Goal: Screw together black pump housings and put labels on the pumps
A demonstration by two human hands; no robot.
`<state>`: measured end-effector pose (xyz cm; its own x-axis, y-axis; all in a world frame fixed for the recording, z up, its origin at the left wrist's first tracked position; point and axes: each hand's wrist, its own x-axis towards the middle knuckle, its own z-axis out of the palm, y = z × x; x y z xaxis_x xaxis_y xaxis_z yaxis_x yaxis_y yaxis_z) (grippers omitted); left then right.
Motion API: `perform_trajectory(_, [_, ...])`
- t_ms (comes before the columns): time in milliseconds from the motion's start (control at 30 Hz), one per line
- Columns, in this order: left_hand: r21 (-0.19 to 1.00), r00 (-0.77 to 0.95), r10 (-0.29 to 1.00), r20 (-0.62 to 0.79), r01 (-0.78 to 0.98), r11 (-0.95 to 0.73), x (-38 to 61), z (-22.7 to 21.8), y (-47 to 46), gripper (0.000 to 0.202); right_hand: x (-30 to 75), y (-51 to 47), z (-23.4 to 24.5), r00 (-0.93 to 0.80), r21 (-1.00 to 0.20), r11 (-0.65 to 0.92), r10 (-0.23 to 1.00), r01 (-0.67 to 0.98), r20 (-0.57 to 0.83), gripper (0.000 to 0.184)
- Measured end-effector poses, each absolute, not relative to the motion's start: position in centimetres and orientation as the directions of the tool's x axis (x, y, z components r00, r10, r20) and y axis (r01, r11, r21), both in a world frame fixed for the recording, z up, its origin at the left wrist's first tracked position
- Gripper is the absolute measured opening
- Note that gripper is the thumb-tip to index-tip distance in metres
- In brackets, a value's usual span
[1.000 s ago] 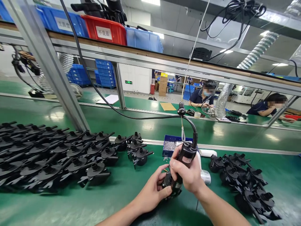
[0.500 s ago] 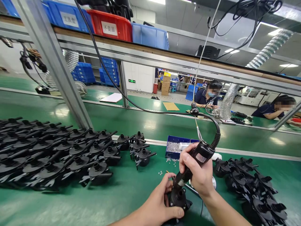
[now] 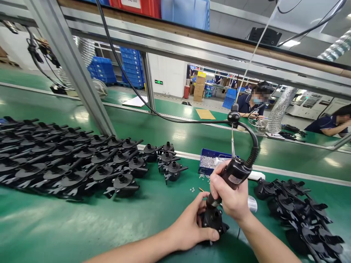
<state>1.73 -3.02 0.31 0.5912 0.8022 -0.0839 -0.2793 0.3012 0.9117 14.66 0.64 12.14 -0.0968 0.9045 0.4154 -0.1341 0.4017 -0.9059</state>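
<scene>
My right hand (image 3: 231, 191) is wrapped round a black corded electric screwdriver (image 3: 234, 173), tilted with its lower end down on a black plastic pump-like housing (image 3: 213, 218). The tool's tip is hidden at the housing. Thumb and fingers of my left hand (image 3: 193, 223) grip that housing from the left, against the green bench. Behind my hands, a blue tray (image 3: 203, 170) holds many small metal screws or nuts, with a few small pieces loose in front of it.
Rows of similar black housings (image 3: 72, 177) cover the left of the bench; another group (image 3: 304, 215) lies at right. The screwdriver's cable (image 3: 164, 118) and hanging cord run overhead. A metal post (image 3: 71, 69) rises at left. Two people sit across the bench.
My view has tilted down, so the bench things sit higher in the picture. Both hands keep their hold, and the screwdriver stays on the housing, standing slightly more upright.
</scene>
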Motion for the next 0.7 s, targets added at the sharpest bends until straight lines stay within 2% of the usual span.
perform_trajectory(200, [0.905,0.596,0.802,-0.036,-0.321,0.279,1.6,1.3,-3.1,0.093,14.2,-0.4,11.4,-0.118,-0.894,0.447,0.887,-0.019,0.446,0.018])
perform_trajectory(567, [0.9,0.609,0.793,-0.029,-0.33,0.286,2.0,0.4,-3.0,0.095,14.9,0.5,12.4,-0.063,-0.911,0.381,0.917,-0.157,0.394,0.026])
perform_trajectory(700, [0.896,0.632,0.775,-0.018,-0.334,0.293,2.0,0.7,-2.7,0.093,15.6,0.8,12.4,-0.098,-0.903,0.363,0.915,-0.228,0.392,0.027])
